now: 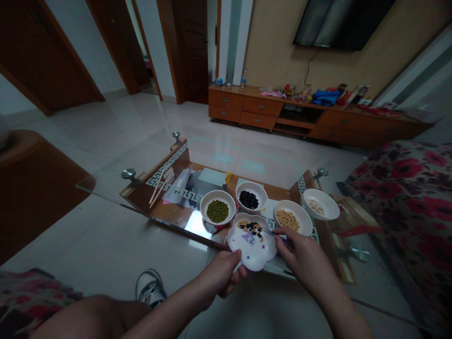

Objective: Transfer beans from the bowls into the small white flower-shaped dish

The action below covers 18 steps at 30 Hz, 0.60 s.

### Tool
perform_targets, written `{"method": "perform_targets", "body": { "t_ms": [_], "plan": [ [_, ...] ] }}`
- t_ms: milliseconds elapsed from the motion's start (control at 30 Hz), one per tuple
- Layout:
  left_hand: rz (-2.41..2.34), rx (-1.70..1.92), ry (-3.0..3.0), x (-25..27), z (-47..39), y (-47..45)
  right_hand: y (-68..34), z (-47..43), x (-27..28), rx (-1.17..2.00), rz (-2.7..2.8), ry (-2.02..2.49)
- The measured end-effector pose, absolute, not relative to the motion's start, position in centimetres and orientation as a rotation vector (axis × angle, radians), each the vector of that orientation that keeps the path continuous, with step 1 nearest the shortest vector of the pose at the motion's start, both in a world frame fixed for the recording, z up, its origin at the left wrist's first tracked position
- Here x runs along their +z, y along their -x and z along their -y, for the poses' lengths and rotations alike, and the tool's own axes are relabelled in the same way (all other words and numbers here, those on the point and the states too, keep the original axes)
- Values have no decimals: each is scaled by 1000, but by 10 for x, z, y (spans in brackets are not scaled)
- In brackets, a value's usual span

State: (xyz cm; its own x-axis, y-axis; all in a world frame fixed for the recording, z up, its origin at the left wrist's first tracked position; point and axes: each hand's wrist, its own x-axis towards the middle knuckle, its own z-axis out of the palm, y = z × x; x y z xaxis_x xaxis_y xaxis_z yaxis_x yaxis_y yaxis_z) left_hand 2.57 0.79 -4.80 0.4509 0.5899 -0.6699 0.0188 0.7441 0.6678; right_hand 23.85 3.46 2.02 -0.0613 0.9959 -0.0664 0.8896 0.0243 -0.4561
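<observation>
A tiled room has a tan wall (271, 61) at the back, with a wall-mounted screen (339, 23) above a long wooden cabinet (259, 107). Nearer stands a low glass-topped desk (176, 216), with two pale sticks (157, 184) slanting across its left part.

The flower-shaped dish (254, 258) is at the near edge of the desk, just in front of the bowls; whether it touches the glass I cannot tell. Its long axis runs from the scalloped far end down to a short handle (237, 268), which points to the lower left, toward the person. The left hand (226, 270) has its grip closed around that handle. The right hand (300, 247) has a narrow grip on a slim purple tool (269, 231), its long axis slanting away to the upper left, tip at the beans.

Black and yellow beans lie mixed in the far half of the dish. Around it, one bowl (231, 207) contains green beans, another bowl (262, 194) black ones, a third bowl (304, 219) yellow ones, and the rightmost bowl (330, 205) whitish pieces.
</observation>
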Motion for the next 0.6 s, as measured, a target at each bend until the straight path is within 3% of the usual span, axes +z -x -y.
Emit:
{"method": "perform_targets", "body": {
  "t_ms": [600],
  "plan": [
    [-1086,374,-668,-44,-9,-27,-228,-36,6,654,2104,1916]
  ]
}}
